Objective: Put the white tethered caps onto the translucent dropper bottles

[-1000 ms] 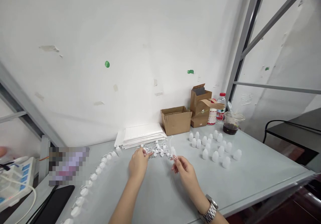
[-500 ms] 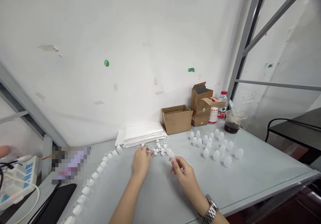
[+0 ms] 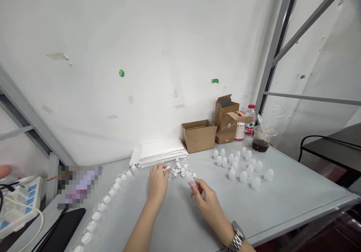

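My left hand (image 3: 157, 183) rests at the near edge of a pile of small white caps (image 3: 180, 167) on the grey table (image 3: 282, 203), its fingertips pinched on one cap. Close beside it, my right hand (image 3: 207, 201), with a metal watch on the wrist, is closed around a small translucent white bottle (image 3: 190, 178) tilted toward the left hand. A group of several more white bottles (image 3: 242, 165) stands to the right of both hands.
A curved row of white capped bottles (image 3: 107, 199) runs toward the near left. A stack of white sheets (image 3: 160, 151), cardboard boxes (image 3: 199, 135), drink bottles and a plastic cup of dark liquid (image 3: 261, 138) line the wall. A black flat object (image 3: 64, 227) lies at left.
My right hand has drawn the small bottle slightly toward me and leftward. My left hand stays at the cap pile with only small finger movement.
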A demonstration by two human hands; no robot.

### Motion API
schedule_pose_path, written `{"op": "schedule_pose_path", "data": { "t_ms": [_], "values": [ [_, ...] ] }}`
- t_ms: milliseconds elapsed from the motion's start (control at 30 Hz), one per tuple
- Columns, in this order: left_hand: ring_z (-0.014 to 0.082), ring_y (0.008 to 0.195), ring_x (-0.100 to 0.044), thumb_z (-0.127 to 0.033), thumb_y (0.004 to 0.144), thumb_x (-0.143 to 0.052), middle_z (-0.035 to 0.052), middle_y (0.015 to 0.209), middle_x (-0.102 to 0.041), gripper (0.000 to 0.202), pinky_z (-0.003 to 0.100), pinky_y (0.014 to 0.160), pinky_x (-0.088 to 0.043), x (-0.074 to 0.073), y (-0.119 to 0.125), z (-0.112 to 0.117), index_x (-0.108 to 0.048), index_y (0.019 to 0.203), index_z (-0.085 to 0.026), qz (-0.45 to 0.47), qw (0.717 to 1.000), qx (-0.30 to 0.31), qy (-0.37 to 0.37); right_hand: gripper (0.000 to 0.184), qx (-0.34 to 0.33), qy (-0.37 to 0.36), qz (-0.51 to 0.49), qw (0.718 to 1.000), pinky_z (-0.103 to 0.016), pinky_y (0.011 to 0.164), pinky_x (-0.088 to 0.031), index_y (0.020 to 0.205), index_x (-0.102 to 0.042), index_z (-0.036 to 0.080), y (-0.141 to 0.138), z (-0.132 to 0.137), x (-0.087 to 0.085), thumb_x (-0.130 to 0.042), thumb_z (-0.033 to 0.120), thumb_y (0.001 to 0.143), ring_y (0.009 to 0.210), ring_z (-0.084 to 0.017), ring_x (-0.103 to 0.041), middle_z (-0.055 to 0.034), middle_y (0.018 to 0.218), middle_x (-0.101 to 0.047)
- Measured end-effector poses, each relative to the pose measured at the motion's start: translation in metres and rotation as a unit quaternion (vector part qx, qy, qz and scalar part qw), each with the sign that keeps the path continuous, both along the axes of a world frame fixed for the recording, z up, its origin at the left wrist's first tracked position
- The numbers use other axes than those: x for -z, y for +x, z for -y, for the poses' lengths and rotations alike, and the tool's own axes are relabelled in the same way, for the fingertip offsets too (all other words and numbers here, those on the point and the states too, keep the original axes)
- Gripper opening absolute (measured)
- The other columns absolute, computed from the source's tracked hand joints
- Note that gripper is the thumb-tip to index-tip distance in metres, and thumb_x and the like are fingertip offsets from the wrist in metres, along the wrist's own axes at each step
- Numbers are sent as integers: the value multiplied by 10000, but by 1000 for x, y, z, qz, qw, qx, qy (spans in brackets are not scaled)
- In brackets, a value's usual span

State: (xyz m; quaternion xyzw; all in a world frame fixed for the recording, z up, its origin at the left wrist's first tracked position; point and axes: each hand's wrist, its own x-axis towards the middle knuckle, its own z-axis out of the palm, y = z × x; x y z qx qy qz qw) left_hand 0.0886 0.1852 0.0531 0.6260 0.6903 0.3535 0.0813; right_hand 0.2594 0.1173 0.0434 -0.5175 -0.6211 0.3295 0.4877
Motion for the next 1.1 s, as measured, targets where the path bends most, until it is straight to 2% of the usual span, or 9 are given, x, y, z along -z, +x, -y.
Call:
{"op": "schedule_pose_path", "data": {
  "t_ms": [100,200,267,400,467,567,667,867,1100],
  "values": [
    [232,863,-565,-310,746,-521,73,852,-643,162,346,793,-398,-8,4,2,-600,821,-189,160,987,12,14,323,28,3,-18,999,-262,609,-422,883,-598,184,0,-3,4,-471,474,814,620,-166,-524,-38,704,-611],
    [198,804,-591,-336,691,-596,54,841,-660,297,307,741,-406,-14,13,5,-609,951,-193,349,936,53,-4,318,52,-1,-33,998,-276,635,-432,904,-602,182,0,-5,7,-518,465,787,652,-175,-535,-52,754,-626],
    [175,801,-591,-356,648,-649,52,859,-663,372,273,712,-400,-16,21,10,-628,979,-188,479,871,103,-48,302,32,-7,-45,998,-282,660,-435,876,-607,177,0,-6,7,-544,454,772,673,-178,-542,-51,752,-627],
    [134,719,-579,-313,614,-712,49,806,-656,291,246,659,-406,-21,37,22,-667,859,-161,667,694,200,-181,293,-86,-42,-116,989,-283,662,-445,813,-622,171,0,-7,4,-532,449,782,678,-174,-565,-44,736,-644],
    [128,692,-577,-279,635,-707,44,777,-653,230,244,637,-414,-23,41,26,-661,821,-151,695,649,229,-208,308,-104,-59,-153,981,-282,653,-447,813,-624,166,0,-7,2,-526,457,784,669,-171,-572,-47,754,-654],
    [136,710,-595,-255,650,-699,58,802,-670,199,243,631,-428,-26,42,29,-652,802,-136,691,647,240,-215,332,-106,-69,-170,977,-280,641,-446,802,-623,160,0,-9,2,-529,477,776,654,-169,-573,-45,734,-652],
    [145,788,-621,-237,634,-713,69,847,-693,198,245,718,-441,-27,40,26,-645,794,-141,696,666,191,-191,354,-82,-71,-163,981,-284,639,-446,793,-611,157,1,-10,5,-528,500,767,659,-175,-572,-47,719,-642],
    [177,924,-634,-218,608,-733,81,933,-706,212,278,869,-410,-18,43,26,-601,768,-173,682,706,118,-153,292,113,-10,-44,993,-288,623,-420,745,-575,187,1,-9,11,-577,478,731,639,-176,-522,-38,695,-614],
    [219,915,-643,-229,620,-716,96,871,-717,194,355,894,-422,-12,54,33,-588,755,-173,672,710,135,-163,140,97,88,115,985,-315,667,-390,729,-529,203,-2,-8,20,-547,326,794,682,-192,-511,-39,708,-582]
  ]
}}
